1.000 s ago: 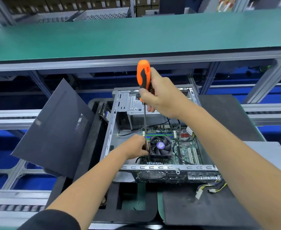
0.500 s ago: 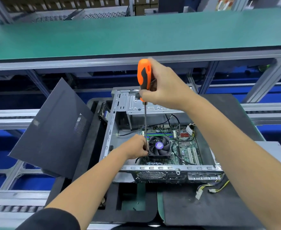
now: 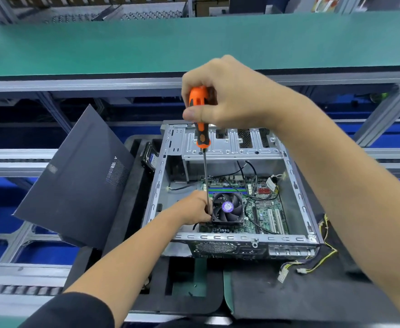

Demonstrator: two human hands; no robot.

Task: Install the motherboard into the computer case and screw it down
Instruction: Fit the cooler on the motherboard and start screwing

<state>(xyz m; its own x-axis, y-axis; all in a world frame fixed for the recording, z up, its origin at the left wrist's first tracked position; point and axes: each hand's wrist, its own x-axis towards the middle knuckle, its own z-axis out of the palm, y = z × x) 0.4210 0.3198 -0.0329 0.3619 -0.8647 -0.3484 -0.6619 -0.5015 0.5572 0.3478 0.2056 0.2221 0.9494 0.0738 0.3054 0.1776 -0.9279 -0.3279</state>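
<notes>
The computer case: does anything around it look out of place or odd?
Yes. A bundle of cables hangs out over the near right corner of the case, with loose plugs lying on the black mat. The dark side panel leans tilted at its left.

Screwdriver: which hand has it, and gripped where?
The right hand grips the screwdriver round its orange handle. The left hand pinches the shaft low down, beside the CPU fan.
</notes>
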